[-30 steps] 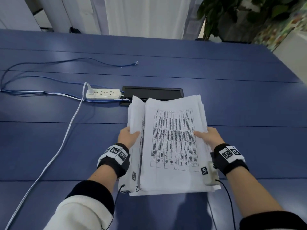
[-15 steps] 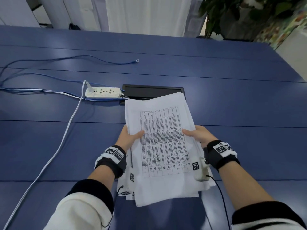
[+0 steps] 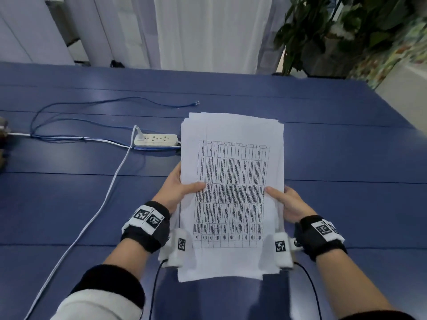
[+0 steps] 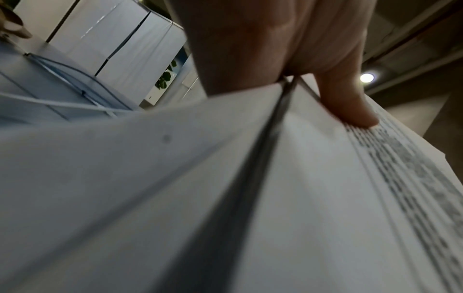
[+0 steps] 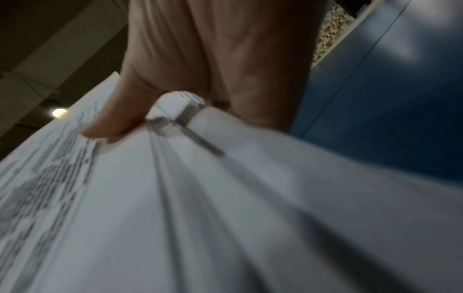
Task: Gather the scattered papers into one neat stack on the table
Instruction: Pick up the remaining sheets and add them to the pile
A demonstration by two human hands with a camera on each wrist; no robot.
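A thick stack of white papers [image 3: 233, 162], its top sheet printed with a table, is held up above the blue table [image 3: 346, 158]. My left hand [image 3: 178, 188] grips its left edge, thumb on top and fingers underneath. My right hand [image 3: 286, 199] grips the right edge the same way. In the left wrist view the thumb [image 4: 348, 107] presses on the printed sheet of the papers [image 4: 325, 198]. In the right wrist view the thumb [image 5: 112, 121] lies on the papers [image 5: 225, 218], whose edges fan slightly. The sheets look nearly squared.
A white power strip [image 3: 157, 139] with a white cable [image 3: 97, 209] and thin blue cables [image 3: 80, 107] lies left of the stack. A potted plant [image 3: 335, 31] stands behind the table's far right corner. White curtains [image 3: 212, 31] hang behind.
The stack has been tilted upright and squared, from skewed and fanned to nearly aligned. Both hands kept their grip on its side edges. The black panel beside the power strip is now hidden behind it.
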